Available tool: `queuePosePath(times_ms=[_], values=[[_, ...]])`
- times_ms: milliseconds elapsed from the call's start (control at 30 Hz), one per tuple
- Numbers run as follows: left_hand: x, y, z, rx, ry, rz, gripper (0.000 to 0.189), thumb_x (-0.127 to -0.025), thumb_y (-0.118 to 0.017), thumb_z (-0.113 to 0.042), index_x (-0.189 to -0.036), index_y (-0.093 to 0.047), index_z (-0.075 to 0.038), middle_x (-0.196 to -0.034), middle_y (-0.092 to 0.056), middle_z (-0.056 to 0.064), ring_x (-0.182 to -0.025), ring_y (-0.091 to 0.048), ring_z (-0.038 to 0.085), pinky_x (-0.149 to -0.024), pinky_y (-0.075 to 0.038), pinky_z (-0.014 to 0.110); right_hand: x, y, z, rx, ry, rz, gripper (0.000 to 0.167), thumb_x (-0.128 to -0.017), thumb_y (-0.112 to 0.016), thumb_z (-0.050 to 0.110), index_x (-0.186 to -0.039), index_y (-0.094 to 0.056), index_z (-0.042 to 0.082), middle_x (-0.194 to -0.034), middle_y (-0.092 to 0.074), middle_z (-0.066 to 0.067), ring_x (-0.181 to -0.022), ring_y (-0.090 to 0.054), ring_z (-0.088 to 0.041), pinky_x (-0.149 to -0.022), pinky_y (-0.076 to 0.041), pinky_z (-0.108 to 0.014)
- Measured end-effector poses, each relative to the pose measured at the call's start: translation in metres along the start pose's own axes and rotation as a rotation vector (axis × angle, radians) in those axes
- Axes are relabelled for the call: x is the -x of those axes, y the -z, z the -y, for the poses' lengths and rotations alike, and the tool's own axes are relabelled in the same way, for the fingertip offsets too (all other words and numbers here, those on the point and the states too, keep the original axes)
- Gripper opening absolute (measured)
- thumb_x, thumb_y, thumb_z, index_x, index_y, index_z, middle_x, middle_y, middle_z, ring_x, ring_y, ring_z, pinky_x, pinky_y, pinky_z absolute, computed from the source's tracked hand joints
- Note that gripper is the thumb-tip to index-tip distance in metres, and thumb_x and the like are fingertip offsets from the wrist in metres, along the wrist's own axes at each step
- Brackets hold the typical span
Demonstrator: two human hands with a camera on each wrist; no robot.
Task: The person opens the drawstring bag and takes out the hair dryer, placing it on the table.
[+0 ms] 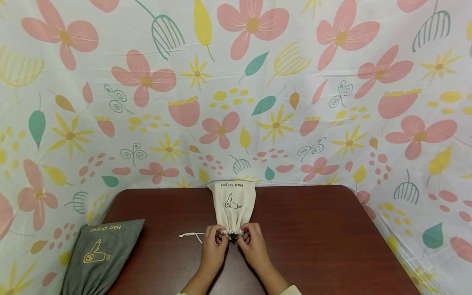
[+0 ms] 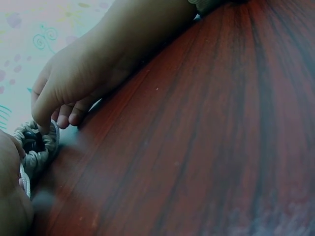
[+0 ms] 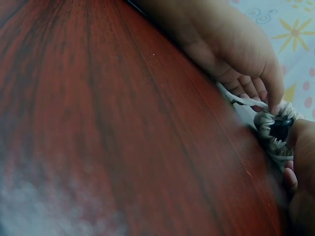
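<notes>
A cream drawstring bag (image 1: 236, 215) printed "Hair Dryer" lies flat at the table's far middle, its gathered mouth toward me. My left hand (image 1: 214, 248) pinches the left side of that mouth between thumb and fingers. On the opposite side, my right hand (image 1: 255, 248) pinches the bunched cloth the same way. Between them the mouth stays partly open, and something black (image 3: 280, 129) shows inside; most of it is hidden by the cloth. A white drawcord (image 1: 191, 234) trails out on the table to the left of my left hand.
A dark grey bag (image 1: 105, 241) with yellow "Hair Dryer" lettering lies at the table's left edge. The reddish-brown wooden table (image 1: 332, 237) meets a flower-printed cloth (image 1: 236, 102) at the back and sides.
</notes>
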State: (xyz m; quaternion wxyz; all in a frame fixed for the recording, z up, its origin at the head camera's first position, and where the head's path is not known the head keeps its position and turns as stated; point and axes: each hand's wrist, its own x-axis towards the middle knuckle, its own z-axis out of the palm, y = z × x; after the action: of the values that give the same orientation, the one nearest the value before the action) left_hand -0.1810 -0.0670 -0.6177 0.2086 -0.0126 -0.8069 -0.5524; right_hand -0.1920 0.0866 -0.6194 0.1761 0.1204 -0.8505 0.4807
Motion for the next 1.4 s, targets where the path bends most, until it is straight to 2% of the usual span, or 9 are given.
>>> queuePosePath(times_ms=[267, 533, 700, 967, 1233, 1400], values=[[0.0003, 0.0014, -0.0004, -0.007, 0.003, -0.003, 0.025, -0.083, -0.073, 0.001, -0.102, -0.064, -0.014, -0.093, -0.055, -0.001, -0.076, -0.053, 0.002, -0.066, -0.048, 0.019, -0.0001, -0.0005, 0.0007, 0.001, 0.031, -0.029, 0.028, -0.082, -0.071, -0.004, -0.105, -0.062, 0.009, -0.098, -0.053, -0.008, -0.071, -0.055, -0.013, -0.06, -0.048, -0.018], [0.0013, 0.0013, -0.0003, -0.003, 0.01, -0.008, 0.026, -0.083, -0.071, 0.002, -0.101, -0.064, -0.015, -0.093, -0.055, -0.002, -0.078, -0.053, 0.004, -0.067, -0.047, 0.019, 0.0, -0.0004, 0.0011, -0.015, 0.025, -0.044, 0.029, -0.08, -0.07, -0.006, -0.103, -0.062, 0.009, -0.097, -0.053, -0.011, -0.071, -0.055, -0.017, -0.06, -0.048, -0.018], [0.0028, 0.0012, -0.0006, -0.005, 0.019, -0.017, 0.026, -0.082, -0.072, 0.002, -0.1, -0.063, -0.015, -0.093, -0.055, 0.0, -0.078, -0.053, 0.005, -0.069, -0.047, 0.021, 0.0009, -0.0013, -0.0004, -0.014, 0.008, -0.047, 0.028, -0.08, -0.069, -0.006, -0.102, -0.062, 0.01, -0.096, -0.052, -0.011, -0.071, -0.055, -0.015, -0.06, -0.047, -0.017], [0.0036, 0.0018, -0.0016, -0.026, 0.028, -0.03, 0.025, -0.083, -0.071, -0.001, -0.099, -0.062, -0.018, -0.093, -0.055, 0.001, -0.082, -0.054, 0.009, -0.072, -0.044, 0.023, 0.0012, -0.0022, -0.0012, -0.031, 0.022, -0.092, 0.03, -0.076, -0.069, -0.008, -0.1, -0.062, 0.008, -0.094, -0.053, -0.01, -0.071, -0.055, -0.016, -0.059, -0.047, -0.019], [0.0021, 0.0013, -0.0013, -0.075, -0.002, -0.07, 0.025, -0.082, -0.074, -0.003, -0.099, -0.063, -0.018, -0.098, -0.059, -0.007, -0.096, -0.055, 0.01, -0.082, -0.046, 0.029, 0.0005, -0.0003, -0.0001, -0.018, -0.025, -0.11, 0.029, -0.077, -0.07, -0.005, -0.099, -0.063, 0.012, -0.096, -0.054, -0.006, -0.073, -0.053, -0.013, -0.061, -0.046, -0.019], [0.0011, 0.0015, -0.0016, -0.096, -0.027, -0.091, 0.025, -0.081, -0.075, -0.002, -0.099, -0.064, -0.016, -0.097, -0.06, -0.006, -0.097, -0.053, 0.011, -0.081, -0.045, 0.03, -0.0002, 0.0007, -0.0008, -0.002, -0.062, -0.107, 0.028, -0.078, -0.07, -0.003, -0.1, -0.063, 0.013, -0.098, -0.053, -0.002, -0.07, -0.051, -0.008, -0.063, -0.046, -0.018]])
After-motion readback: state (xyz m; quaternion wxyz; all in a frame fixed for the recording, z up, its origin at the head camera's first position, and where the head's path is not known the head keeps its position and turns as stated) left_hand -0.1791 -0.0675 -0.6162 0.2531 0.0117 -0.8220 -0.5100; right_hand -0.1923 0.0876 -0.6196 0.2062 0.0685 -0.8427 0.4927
